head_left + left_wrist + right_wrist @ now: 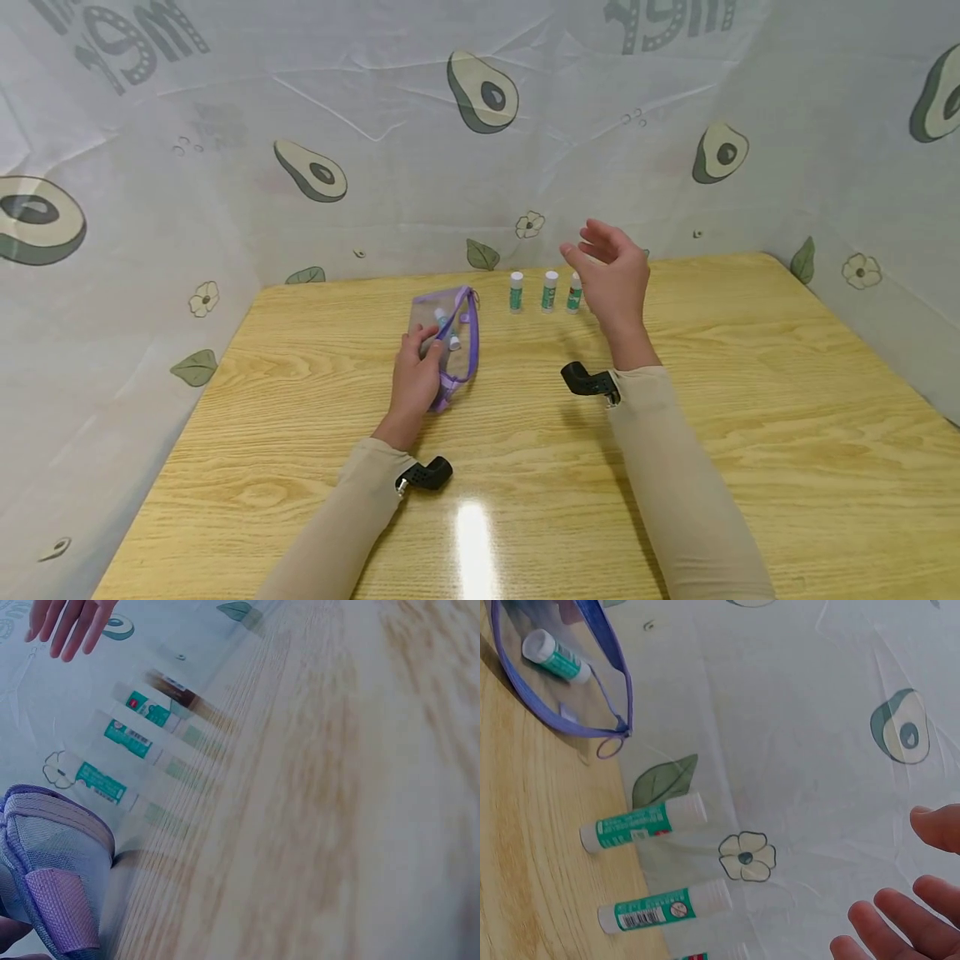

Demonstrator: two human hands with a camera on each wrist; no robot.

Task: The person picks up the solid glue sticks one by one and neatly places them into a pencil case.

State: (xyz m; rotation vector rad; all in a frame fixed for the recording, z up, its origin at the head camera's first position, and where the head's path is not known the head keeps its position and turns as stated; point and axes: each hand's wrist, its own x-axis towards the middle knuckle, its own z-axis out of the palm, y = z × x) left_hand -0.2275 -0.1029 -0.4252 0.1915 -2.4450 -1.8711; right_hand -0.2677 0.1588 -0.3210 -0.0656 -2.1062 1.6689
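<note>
My left hand (417,379) grips the near left side of a purple-edged mesh zipper pouch (475,342), whose mouth gapes toward the right. Through the mesh a glue stick (557,657) with a green label is visible inside. Three glue sticks stand upright in a row to the right of the pouch: a left one (516,293), a middle one (550,293) and a right one (574,295). Above and beside the rightmost stick my right hand (617,275) is raised, fingers loosely bent and holding nothing. In the left wrist view a dark brown stick-like item (171,688) stands beyond them, blurred.
The wooden table (315,500) carries all of these. A pale cloth with printed avocados (483,92) hangs behind its back edge and along the sides. Each sleeve bears a black wrist mount, one on the left (427,473) and one on the right (585,380).
</note>
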